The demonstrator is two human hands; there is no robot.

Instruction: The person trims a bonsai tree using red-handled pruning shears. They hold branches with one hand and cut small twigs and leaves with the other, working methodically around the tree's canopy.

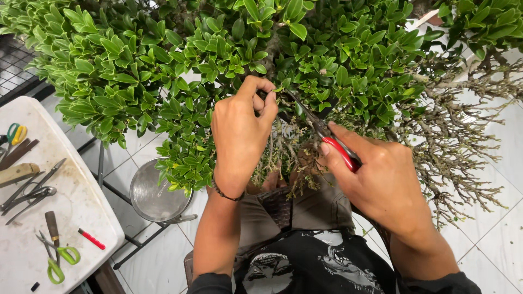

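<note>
A dense bonsai-like shrub (163,65) with small glossy green leaves fills the upper frame. My left hand (239,130) reaches into the foliage at centre and pinches a small twig between thumb and fingers. My right hand (376,179) grips red-handled pruning shears (332,139), whose dark blades point up-left toward the twig by my left fingertips. Bare twiggy branches (463,141) spread out on the right side of the plant.
A white table (76,201) at left holds green-handled scissors (57,261), metal cutters (30,193), a red pen-like tool (91,239) and other hand tools. A round metal stool (152,193) stands below the foliage on white floor tiles (490,234). A black mesh rack is at far left.
</note>
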